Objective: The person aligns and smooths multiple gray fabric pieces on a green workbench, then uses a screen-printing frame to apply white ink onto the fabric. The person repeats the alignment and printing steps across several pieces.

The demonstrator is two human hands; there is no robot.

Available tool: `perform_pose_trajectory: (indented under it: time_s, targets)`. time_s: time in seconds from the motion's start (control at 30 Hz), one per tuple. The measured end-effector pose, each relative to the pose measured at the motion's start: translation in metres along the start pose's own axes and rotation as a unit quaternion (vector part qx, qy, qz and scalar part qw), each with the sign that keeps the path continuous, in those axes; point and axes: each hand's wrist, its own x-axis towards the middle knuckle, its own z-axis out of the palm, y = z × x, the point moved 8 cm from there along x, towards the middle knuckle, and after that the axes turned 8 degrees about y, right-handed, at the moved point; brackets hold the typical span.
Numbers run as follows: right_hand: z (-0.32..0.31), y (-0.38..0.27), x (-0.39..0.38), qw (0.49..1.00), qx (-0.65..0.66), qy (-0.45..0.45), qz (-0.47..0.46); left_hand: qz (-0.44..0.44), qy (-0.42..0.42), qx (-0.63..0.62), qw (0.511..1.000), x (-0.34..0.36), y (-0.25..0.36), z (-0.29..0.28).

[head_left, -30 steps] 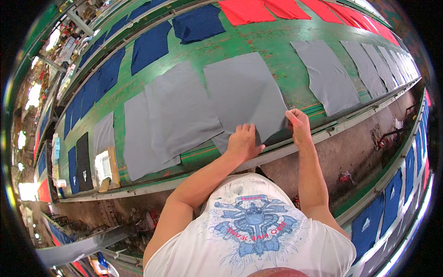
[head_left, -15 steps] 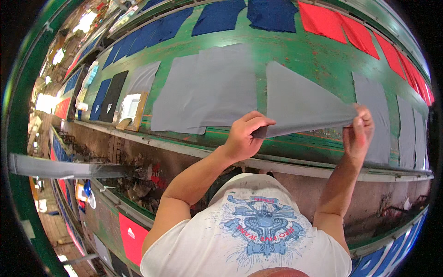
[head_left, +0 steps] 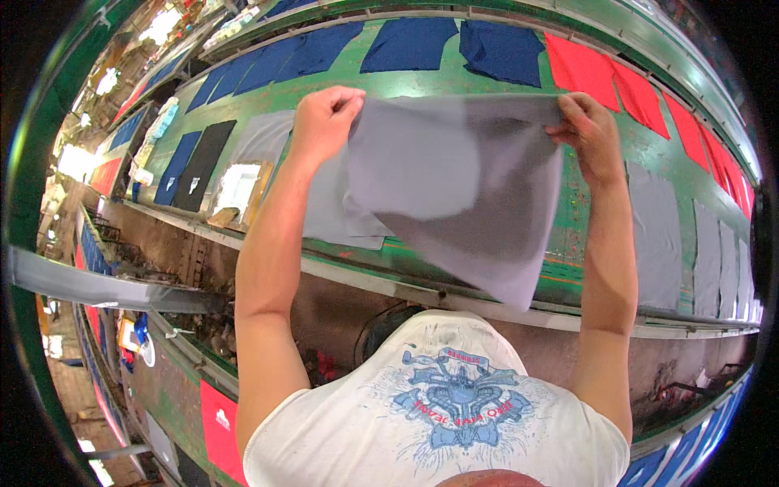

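A grey fabric panel point(head_left: 495, 191) hangs raised between my hands, its far edge pulled taut and its lower corner drooping toward the table's near edge. My left hand point(head_left: 327, 123) is closed on the far left corner. My right hand point(head_left: 587, 134) pinches the far right corner between thumb and fingers. Partly covered by the held panel, other grey panels point(head_left: 320, 207) lie flat on the green table point(head_left: 430, 83). To the right of my right forearm, another grey panel point(head_left: 653, 235) is spread on the table.
Navy panels point(head_left: 410, 46) and red panels point(head_left: 584, 69) line the table's far side. On the left lie a black panel point(head_left: 203, 166), a blue panel point(head_left: 176, 168) and a board with a white area point(head_left: 238, 187). A grey metal bar point(head_left: 105, 282) juts in from the left.
Both hands have moved away from my body, the left one also further left. The grey panel, earlier low and partly folded over, is now lifted and stretched out between them.
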Motion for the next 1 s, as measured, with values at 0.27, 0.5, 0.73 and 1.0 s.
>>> perform_pose_trajectory:
  time_s: [0.27,0.5,0.73,1.0]
  targets:
    - [0.044,-0.031,0.067,0.987,0.036,0.090,-0.127,-0.051,0.130,-0.327,0.935,0.065,-0.015,-0.044]
    - [0.063,0.075,0.000,0.987,0.138,0.076,0.031,-0.064,0.089,-0.238,0.965,-0.038,-0.088,-0.033]
    - [0.090,0.231,-0.100,0.956,-0.057,0.135,0.254,-0.264,0.034,-0.247,0.932,-0.162,-0.227,0.049]
    - [0.093,0.274,-0.133,0.943,-0.287,0.009,0.171,-0.249,-0.061,-0.052,0.965,-0.217,-0.268,0.081]
